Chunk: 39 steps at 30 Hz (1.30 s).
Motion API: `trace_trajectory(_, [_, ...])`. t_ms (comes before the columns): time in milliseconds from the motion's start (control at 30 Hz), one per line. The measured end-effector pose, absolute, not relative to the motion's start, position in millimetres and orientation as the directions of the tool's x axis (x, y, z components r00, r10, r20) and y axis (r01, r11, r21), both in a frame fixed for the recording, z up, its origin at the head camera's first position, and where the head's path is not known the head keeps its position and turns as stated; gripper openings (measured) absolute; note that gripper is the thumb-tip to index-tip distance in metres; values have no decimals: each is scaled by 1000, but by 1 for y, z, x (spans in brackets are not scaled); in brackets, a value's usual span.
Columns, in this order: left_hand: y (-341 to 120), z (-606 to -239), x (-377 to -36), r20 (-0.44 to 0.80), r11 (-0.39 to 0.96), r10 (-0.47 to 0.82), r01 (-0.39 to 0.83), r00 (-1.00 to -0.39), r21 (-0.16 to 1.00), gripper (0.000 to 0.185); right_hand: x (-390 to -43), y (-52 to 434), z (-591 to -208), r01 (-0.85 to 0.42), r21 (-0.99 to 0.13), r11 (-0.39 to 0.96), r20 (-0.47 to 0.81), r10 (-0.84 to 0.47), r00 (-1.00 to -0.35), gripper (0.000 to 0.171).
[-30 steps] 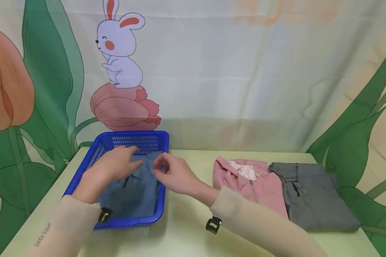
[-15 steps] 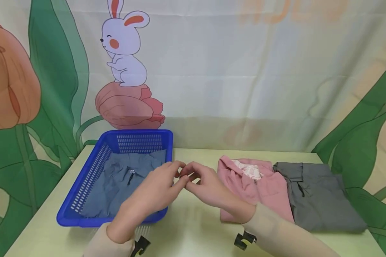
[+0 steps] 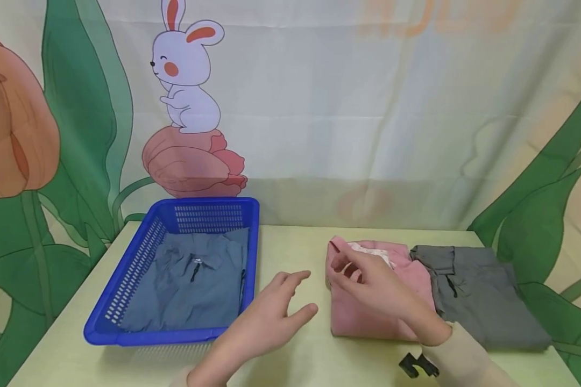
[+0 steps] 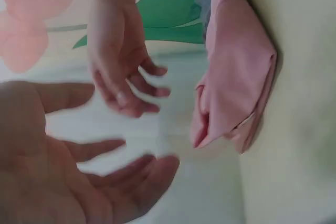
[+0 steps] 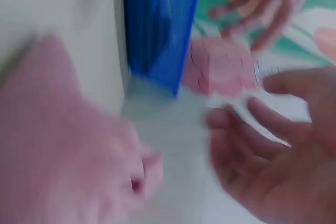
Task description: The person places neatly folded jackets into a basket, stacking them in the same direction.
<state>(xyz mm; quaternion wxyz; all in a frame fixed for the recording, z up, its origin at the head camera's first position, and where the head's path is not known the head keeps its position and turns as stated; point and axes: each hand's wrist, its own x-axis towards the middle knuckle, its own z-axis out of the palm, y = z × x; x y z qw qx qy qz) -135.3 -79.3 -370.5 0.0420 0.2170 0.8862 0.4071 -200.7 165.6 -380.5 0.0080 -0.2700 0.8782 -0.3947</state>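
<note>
A folded pink garment (image 3: 368, 317) lies on the table right of centre, a white patterned patch showing at its collar. My right hand (image 3: 382, 285) hovers over it with loosely bent fingers and holds nothing; in the right wrist view a gap parts the hand (image 5: 273, 145) from the pink cloth (image 5: 79, 145). Between the basket and the pink garment is my left hand (image 3: 271, 312), its fingers spread and nothing in them. A folded blue-grey garment (image 3: 189, 295) with a dark zip pull lies inside the blue plastic basket (image 3: 254, 252) at the left.
To the right of the pink garment, and touching it, lies a folded dark grey garment (image 3: 484, 301). The pale yellow-green table (image 3: 290, 242) ends at a printed curtain (image 3: 310, 134) with a rabbit and flowers. Black straps hang at the wrists.
Both hands have left the basket and moved right. They met beside it half a second ago, then parted; the right hand is now over the pink garment. The blue-grey garment stays in the basket.
</note>
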Motion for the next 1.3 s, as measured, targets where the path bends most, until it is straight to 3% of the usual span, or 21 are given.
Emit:
trace_trajectory(200, [-73,-383,-140,15,453,500,277,-866,847,55,-202,206,-384,-415,-594,689,87,-458,-885,19])
trace_trajectory(367, [-64,-389,-144,-6,393,518,231,-855,890,52,-202,235,-392,-365,-508,780,105,-364,-925,29])
trace_trajectory(633, [-46,-404,-155,-72,339,488,114,-870,934,56,-204,266,-408,-219,-404,888,-25,-251,-968,75])
trace_trajectory(900, [-36,-419,-167,-141,326,442,12,-886,945,60,-209,278,-427,-212,-425,880,-16,-242,-970,65])
trace_trajectory(1300, [-36,-442,-187,-203,291,388,-89,-899,952,62,-217,264,-443,-188,-405,895,-79,-239,-968,74])
